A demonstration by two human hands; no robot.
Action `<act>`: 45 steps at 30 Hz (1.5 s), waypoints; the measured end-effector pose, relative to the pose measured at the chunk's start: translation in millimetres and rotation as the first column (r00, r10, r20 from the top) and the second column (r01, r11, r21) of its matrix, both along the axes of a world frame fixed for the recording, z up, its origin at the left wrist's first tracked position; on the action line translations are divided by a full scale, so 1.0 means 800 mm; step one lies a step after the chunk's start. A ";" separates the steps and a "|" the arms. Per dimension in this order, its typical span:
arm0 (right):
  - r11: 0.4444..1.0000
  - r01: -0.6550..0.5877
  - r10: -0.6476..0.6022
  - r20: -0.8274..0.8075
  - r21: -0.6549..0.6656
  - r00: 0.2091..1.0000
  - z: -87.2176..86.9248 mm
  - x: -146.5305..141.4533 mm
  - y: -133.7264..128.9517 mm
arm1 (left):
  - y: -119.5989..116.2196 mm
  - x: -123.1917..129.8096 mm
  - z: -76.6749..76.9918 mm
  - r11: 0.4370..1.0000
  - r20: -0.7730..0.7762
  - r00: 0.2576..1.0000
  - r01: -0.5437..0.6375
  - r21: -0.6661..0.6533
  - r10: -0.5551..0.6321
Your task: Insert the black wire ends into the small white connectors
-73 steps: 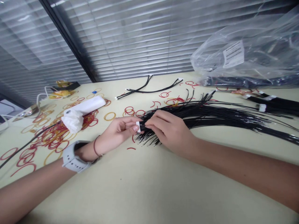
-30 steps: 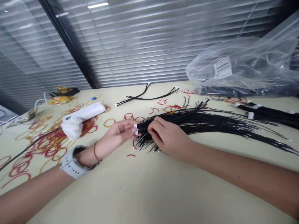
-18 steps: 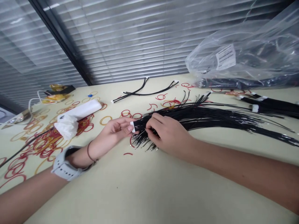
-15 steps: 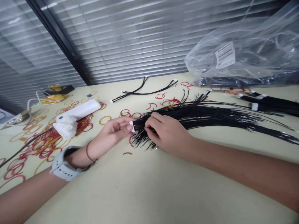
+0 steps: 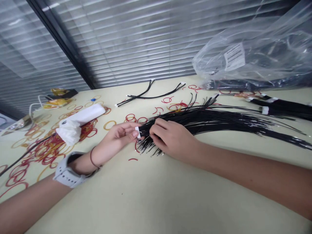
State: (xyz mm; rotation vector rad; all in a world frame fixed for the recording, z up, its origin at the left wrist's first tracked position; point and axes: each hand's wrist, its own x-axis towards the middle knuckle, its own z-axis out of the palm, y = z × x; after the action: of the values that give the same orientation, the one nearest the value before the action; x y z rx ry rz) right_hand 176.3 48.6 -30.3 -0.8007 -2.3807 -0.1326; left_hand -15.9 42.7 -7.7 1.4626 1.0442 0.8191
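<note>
Over the table [image 5: 146,201] at my twelve o'clock, my left hand [image 5: 122,134] pinches a white connector [image 5: 137,132] that looks partly wired, my right hand [image 5: 174,138] is closed on black wires [image 5: 214,120] at the connector's three o'clock, and many wire ends [image 5: 159,151] toward five o'clock seem unconnected.

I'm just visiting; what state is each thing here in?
Left hand: closed on the connector
Right hand: closed on wires
Connector: pinched
Wires: bunched, ends splayed
Rubber bands: scattered, partly heaped
Tissue: crumpled
Watch: worn
Bag: bulging, wrinkled
Blinds: lowered
</note>
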 end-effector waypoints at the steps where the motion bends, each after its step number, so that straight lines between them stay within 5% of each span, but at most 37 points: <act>1: 1.000 0.010 -0.010 -0.001 -0.009 1.000 0.000 0.000 0.000 | 0.000 0.000 0.000 1.000 -0.012 1.000 -0.003 0.010 0.004; 16: 0.999 -0.050 0.050 0.018 -0.009 0.999 0.000 0.000 0.000 | -0.009 0.007 -0.001 0.993 -0.080 0.997 -0.015 0.116 0.024; 21: 0.995 -0.018 0.032 0.136 -0.102 0.990 0.037 0.008 0.001 | -0.006 0.008 0.002 0.998 -0.048 0.999 0.006 0.057 -0.003; 26: 0.944 -0.114 0.219 0.333 -0.309 0.917 0.070 0.030 -0.001 | -0.006 0.007 0.003 0.998 -0.052 0.999 0.007 0.063 -0.004; 34: 0.973 -0.131 0.210 0.501 -0.188 0.840 0.053 0.043 -0.003 | -0.007 0.009 0.003 0.999 -0.071 0.997 -0.004 0.043 0.007; 41: 0.929 -0.018 0.200 0.464 -0.368 0.863 0.066 0.037 0.003 | -0.007 0.009 0.005 0.997 -0.119 0.993 -0.005 0.071 0.013; 45: 0.939 -0.021 0.187 0.460 -0.343 0.868 0.070 0.036 0.003 | -0.007 0.010 0.006 0.997 -0.114 0.993 0.014 0.075 -0.005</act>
State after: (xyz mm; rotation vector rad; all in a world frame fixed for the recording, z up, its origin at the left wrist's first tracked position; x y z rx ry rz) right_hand 205.0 50.7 25.6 -0.8607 -2.9769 0.1308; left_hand -8.1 36.8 -2.6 1.5921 1.1005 0.7832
